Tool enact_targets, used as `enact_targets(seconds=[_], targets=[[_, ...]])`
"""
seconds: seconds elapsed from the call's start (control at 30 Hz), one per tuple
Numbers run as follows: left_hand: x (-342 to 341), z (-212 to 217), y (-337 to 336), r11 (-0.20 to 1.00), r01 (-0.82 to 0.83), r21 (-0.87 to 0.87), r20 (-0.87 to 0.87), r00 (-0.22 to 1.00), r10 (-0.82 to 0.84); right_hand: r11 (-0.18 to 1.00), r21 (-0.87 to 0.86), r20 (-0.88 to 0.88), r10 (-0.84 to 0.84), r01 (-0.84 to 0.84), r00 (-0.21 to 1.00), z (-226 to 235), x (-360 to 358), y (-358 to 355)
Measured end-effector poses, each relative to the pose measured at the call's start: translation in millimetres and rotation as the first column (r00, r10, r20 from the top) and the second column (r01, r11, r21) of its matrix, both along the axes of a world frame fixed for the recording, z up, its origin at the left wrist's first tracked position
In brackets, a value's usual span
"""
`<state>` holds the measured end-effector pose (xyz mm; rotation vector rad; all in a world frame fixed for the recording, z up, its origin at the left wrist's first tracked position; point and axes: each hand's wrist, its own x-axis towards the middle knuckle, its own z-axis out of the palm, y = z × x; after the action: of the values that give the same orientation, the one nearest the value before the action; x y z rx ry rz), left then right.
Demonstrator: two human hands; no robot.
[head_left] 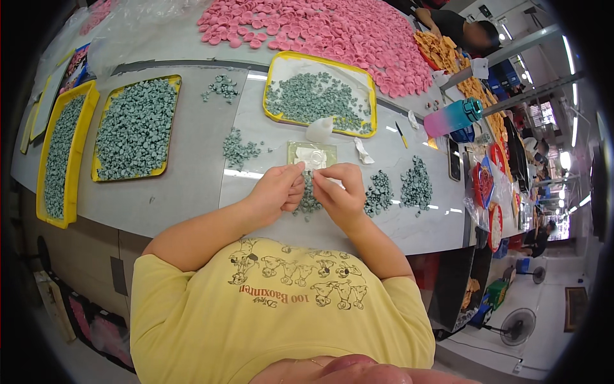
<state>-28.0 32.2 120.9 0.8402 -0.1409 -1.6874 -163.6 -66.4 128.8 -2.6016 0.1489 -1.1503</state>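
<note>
Both hands over near edge of grey worktable [192, 192], fingertips meeting above small pile of grey-green pieces [308, 200]. Left hand [278, 189] curled, pinching sth small & white w/ thumb + fingers; right hand [339, 192] likewise closed on same white bit [318, 177], exact grip hard to tell. Clear tray w/ white scraps [311, 155] just beyond fingers, yellow tray of pieces [320, 96] further back, two more heaps [400, 189] to the right near that edge. Risks, as a guess: tiny piece slipping from pinch & dropping into the pile, lost among lookalikes; wrist brushing pile, scattering pieces off near edge.
</note>
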Motion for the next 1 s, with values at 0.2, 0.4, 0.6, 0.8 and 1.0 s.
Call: enact_targets(seconds=[0.2, 0.4, 0.6, 0.8, 1.0], targets=[[-2, -3, 0, 1.0, -0.016, 0.009, 0.046, 0.999, 0.016, 0.966, -0.257, -0.068, -0.011, -0.007, 0.998, -2, -2, -1], [-3, -10, 6, 0.992, -0.075, -0.101, 0.268, 0.958, 0.099, 0.975, -0.219, 0.066, 0.049, -0.034, 0.997, -16, 6, 5], [-3, -16, 10, 0.979, -0.098, -0.179, 0.44, 0.882, 0.169, 0.959, -0.279, 0.13, 0.089, -0.049, 0.987, -27, 11, 3], [-5, -19, 11, 0.96, -0.149, -0.237, 0.544, 0.798, 0.258, 0.998, 0.023, 0.074, 0.06, -0.062, 0.995, -25, 12, 7], [-8, -22, -1, 0.969, -0.113, -0.218, 0.747, 0.62, 0.241, 0.938, 0.347, -0.023, -0.002, 0.01, 1.0, -27, 4, 7]])
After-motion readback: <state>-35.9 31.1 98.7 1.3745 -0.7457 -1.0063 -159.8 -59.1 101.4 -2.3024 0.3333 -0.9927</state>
